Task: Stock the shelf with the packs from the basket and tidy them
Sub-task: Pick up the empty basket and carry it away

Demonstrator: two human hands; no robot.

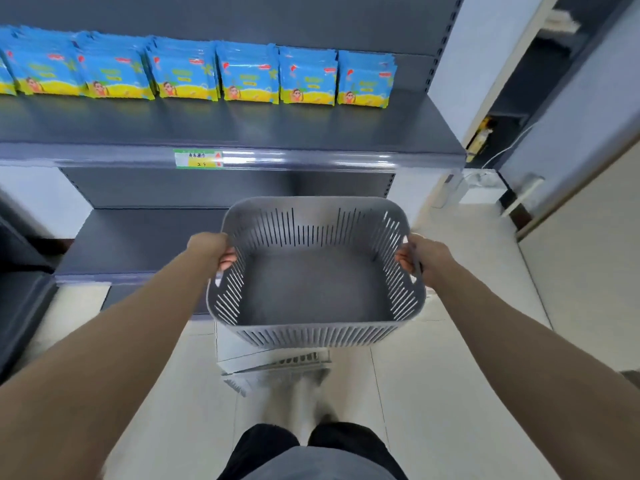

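Note:
A grey slotted plastic basket [311,332] hangs in the air in front of me with nothing inside it. My left hand [216,249] grips its left rim, fingers curled over the edge. My right hand [420,259] grips the right rim the same way. Above, on the dark grey shelf [242,129], blue and yellow packs [249,76] stand upright in several stacks side by side, faces forward, along the back of the shelf.
A green and yellow price tag [198,158] sits on the shelf's front edge. A lower dark shelf [138,244] lies behind the basket. A white slotted object [277,367] stands on the tiled floor under the basket. A doorway and white cables [485,174] are at right.

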